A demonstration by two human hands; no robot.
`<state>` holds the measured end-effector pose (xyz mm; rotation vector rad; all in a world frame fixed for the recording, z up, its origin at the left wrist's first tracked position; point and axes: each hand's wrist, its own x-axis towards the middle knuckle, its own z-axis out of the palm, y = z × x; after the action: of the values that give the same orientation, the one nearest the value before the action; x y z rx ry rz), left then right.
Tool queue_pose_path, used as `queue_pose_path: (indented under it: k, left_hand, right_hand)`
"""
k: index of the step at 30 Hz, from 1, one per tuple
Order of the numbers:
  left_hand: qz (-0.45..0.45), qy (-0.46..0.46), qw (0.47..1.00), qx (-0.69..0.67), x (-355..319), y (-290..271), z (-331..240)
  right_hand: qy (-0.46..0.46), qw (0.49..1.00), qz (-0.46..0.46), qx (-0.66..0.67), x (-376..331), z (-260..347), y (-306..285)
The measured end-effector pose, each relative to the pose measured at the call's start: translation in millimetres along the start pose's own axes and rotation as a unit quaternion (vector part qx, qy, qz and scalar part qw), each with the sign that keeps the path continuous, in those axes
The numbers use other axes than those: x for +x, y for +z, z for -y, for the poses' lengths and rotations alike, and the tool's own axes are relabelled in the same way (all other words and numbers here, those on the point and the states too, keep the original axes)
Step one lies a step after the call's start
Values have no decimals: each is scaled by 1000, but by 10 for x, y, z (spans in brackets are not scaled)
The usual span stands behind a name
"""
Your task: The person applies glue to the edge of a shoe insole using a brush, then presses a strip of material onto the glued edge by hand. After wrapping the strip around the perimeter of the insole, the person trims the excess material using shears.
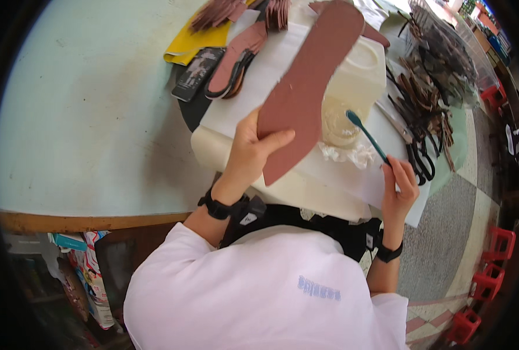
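Note:
A long reddish-brown insole (309, 81) is held up by my left hand (253, 143), thumb on its face and fingers behind, near the narrower lower end. My right hand (398, 186) pinches the handle of a teal toothbrush (367, 134). Its head points up and left, over a tub of pale, glue-like paste (340, 123). Crumpled whitish film (350, 154) lies at the tub's near side. Behind the insole stands a cream plastic container (364, 61), partly hidden.
Dark-edged insoles (236, 64), a black phone-like slab (198, 74) and a yellow sheet (192, 41) lie at the far left of the work area. Scissors (420, 157) and dark strip scraps (423, 96) sit on the right. Red stools (486, 283) stand on the floor.

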<state>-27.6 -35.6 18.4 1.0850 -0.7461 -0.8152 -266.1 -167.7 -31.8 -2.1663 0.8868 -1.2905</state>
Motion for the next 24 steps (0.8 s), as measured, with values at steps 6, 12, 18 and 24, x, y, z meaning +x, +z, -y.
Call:
queue_pose_path:
  k: [6,12,18,24]
  left_hand:
    - [21,20,999,-22,169,44,-9]
    - [50,21,999,-5,332,82,-20]
    - [32,11,999,-23,546,54,-106]
    - [100,61,990,-76,975,140,-317]
  right_hand:
    - [0,998,19,-58,32,-16,-20]
    - [0,996,-12,-92,-96,24,-46]
    - [-68,997,-6,-47,-59,324,1]
    - [-120,987,104,-19,85,596,354]
